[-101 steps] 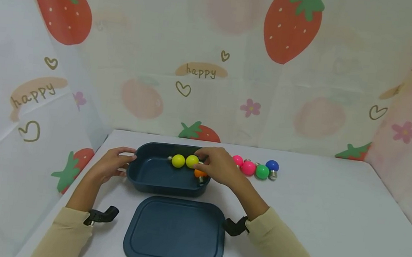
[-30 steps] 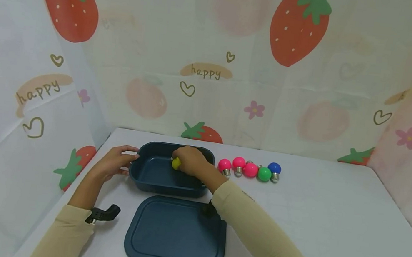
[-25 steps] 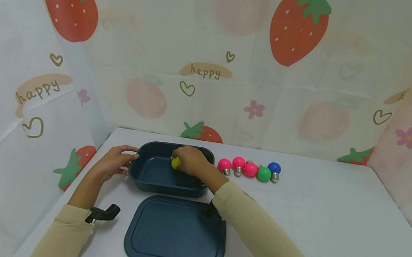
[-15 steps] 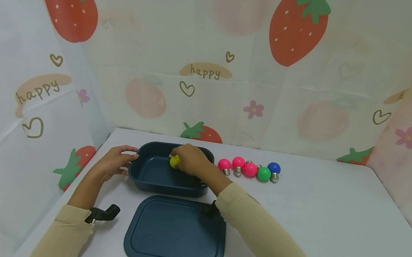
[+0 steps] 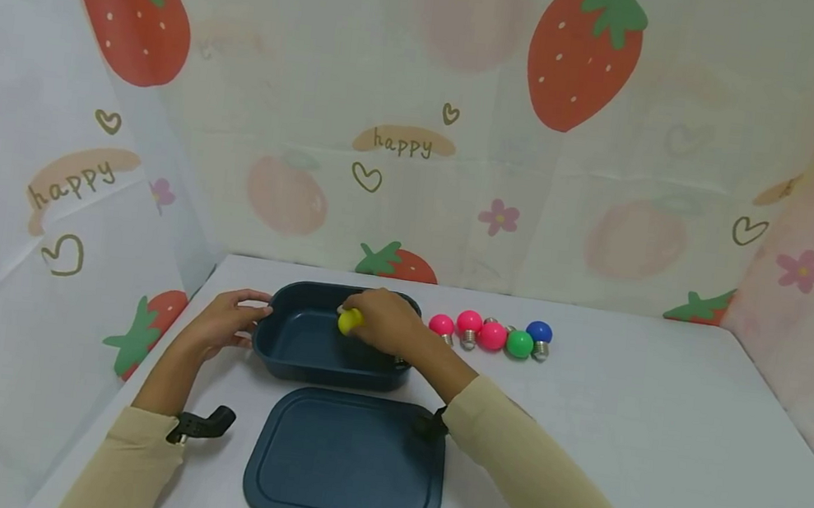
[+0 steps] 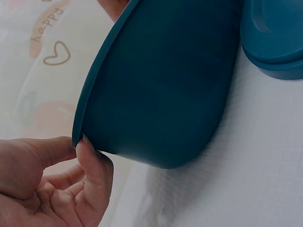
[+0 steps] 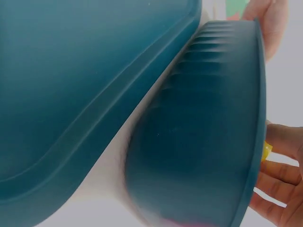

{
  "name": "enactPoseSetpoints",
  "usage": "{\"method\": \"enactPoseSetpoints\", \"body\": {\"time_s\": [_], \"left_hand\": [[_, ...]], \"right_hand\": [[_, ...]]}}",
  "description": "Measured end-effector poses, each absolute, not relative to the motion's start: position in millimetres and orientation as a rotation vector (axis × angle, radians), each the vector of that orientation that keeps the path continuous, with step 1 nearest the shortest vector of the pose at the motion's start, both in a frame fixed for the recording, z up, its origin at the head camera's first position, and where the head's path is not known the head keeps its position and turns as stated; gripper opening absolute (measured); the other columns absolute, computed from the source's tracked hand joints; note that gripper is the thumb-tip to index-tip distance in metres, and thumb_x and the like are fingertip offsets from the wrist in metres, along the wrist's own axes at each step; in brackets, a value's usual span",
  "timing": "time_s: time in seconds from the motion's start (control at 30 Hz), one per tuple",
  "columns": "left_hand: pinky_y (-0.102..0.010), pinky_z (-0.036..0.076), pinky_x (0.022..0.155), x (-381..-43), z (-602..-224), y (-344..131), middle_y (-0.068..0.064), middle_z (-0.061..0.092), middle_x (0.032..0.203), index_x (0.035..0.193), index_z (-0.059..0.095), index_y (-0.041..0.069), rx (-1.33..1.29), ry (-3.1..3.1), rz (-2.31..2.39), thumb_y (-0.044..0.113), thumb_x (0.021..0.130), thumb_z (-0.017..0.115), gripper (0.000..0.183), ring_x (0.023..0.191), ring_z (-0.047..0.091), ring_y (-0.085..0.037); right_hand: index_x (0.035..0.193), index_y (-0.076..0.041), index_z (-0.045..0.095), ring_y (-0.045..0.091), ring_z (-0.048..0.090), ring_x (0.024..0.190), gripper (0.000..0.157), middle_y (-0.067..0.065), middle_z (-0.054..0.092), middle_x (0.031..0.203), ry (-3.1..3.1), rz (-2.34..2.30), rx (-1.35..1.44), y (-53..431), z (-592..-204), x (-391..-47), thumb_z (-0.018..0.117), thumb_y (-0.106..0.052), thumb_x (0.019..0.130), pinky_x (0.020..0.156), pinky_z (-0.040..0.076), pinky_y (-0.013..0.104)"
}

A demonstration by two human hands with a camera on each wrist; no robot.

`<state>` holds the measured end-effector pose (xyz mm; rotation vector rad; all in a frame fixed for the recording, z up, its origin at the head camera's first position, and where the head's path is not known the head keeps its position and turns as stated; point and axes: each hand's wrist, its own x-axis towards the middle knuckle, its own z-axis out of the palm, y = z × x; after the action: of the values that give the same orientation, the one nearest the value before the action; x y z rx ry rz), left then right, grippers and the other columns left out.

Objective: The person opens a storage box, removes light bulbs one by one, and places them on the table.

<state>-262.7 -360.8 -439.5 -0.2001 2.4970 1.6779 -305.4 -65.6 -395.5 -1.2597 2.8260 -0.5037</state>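
A dark blue rectangular box [image 5: 330, 377] stands on the table in the head view. My left hand [image 5: 224, 322] is at its left end; in the left wrist view its thumb and a finger pinch the rim [image 6: 90, 90]. My right hand [image 5: 388, 322] reaches into the box and holds a yellow light bulb [image 5: 349, 321] by its fingertips, the metal base towards the upper left. A sliver of yellow bulb [image 7: 267, 150] shows past the rim in the right wrist view. A metal bulb base [image 5: 400, 361] peeks out below the right wrist; whatever else lies there is hidden.
A matching blue lid [image 5: 346, 463] lies flat in front of the box. Right of the box is a row of small bulbs: several pink ones [image 5: 492, 336], a green one [image 5: 519, 344] and a blue one [image 5: 539, 332]. Printed cloth walls [image 5: 397, 203] enclose the table.
Since the earliest frame, my right hand has moved left from the box's right end to its middle, covering other bulbs. Lately it has drawn back slightly right with the yellow bulb. The left hand stays put.
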Motion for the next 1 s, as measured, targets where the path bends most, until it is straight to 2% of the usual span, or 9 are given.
{"method": "enactPoseSetpoints", "body": {"time_s": [0.2,0.4,0.73,1.0], "left_hand": [[-0.029,0.056,0.063,-264,-442,-362,-0.017,0.067,0.114,0.148,0.042,-0.004,-0.186,2.494,1.679,0.022,0.106,0.056,0.052,0.079,0.064,-0.016],[-0.028,0.057,0.064,-262,-441,-361,-0.014,0.068,0.111,0.148,0.044,-0.001,-0.174,2.498,1.681,0.027,0.104,0.059,0.054,0.080,0.065,-0.016],[-0.029,0.057,0.065,-261,-444,-362,-0.014,0.067,0.112,0.148,0.044,0.000,-0.191,2.489,1.686,0.028,0.104,0.060,0.055,0.080,0.066,-0.016],[-0.028,0.057,0.064,-261,-440,-361,-0.011,0.068,0.108,0.147,0.044,-0.001,-0.194,2.486,1.688,0.027,0.104,0.059,0.053,0.079,0.066,-0.016]], "right_hand": [[0.130,-0.013,0.069,0.019,0.062,0.104,0.042,0.001,0.071,0.117,2.818,-0.631,-1.270,-52,-392,-297,0.077,-0.027,0.091,0.088,0.053,0.031],[0.130,-0.009,0.069,0.023,0.064,0.106,0.043,0.005,0.071,0.119,2.790,-0.772,-1.256,-36,-389,-290,0.077,-0.026,0.092,0.089,0.055,0.035],[0.129,-0.010,0.069,0.023,0.066,0.099,0.043,0.003,0.072,0.114,2.809,-0.902,-1.232,-12,-390,-280,0.079,-0.025,0.090,0.081,0.055,0.031],[0.129,-0.009,0.069,0.024,0.067,0.099,0.043,0.004,0.072,0.115,2.788,-1.061,-1.197,4,-387,-273,0.080,-0.022,0.089,0.085,0.057,0.037]]}}
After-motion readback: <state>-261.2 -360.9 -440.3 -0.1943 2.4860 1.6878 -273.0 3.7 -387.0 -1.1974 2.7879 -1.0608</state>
